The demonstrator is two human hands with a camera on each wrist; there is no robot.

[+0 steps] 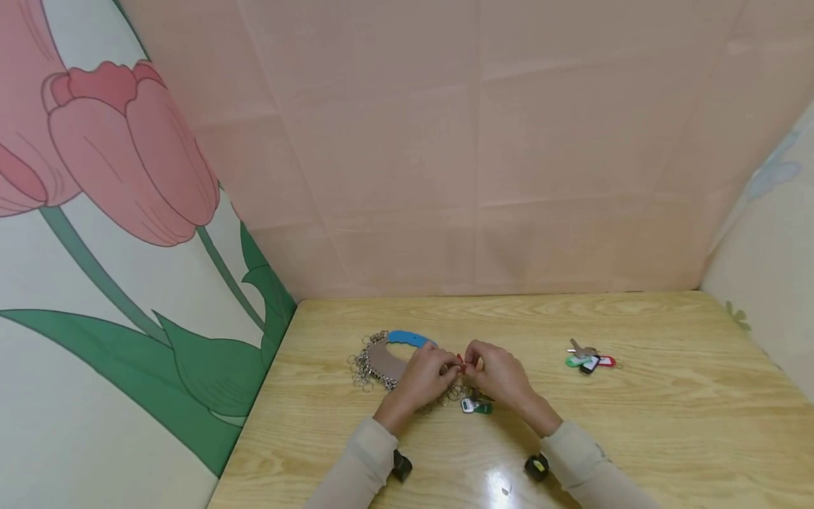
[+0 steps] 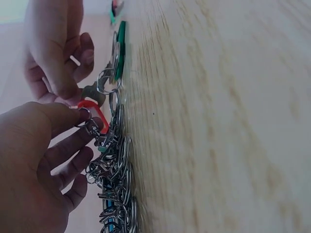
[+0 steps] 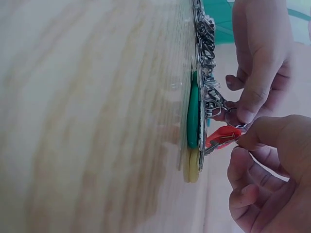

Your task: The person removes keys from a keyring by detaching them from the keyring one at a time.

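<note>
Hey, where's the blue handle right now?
In the head view, the blue handle lies on the left half of the table, beside the ring-hung crescent and just beyond the left hand.

**Key tag (image 1: pixel 462 365) between us, key holder (image 1: pixel 384 362) to the left**

Between our left grip (image 1: pixel 425 375) and right grip (image 1: pixel 501 375) we have the key tag, with a ring (image 2: pixel 89 111) at the left grip's fingertips. On the tabletop (image 1: pixel 305 438), the key holder lies left of the left grip and partly behind it, with many rings (image 1: pixel 360 367) along its outer edge. Just before the right grip, on our side, lie tags (image 1: pixel 483 408). Well apart, right of the right grip, we see a heap of keys and tags (image 1: pixel 589 360). Behind both grips, beyond the tabletop, stands a wall (image 1: pixel 477 155).
</note>
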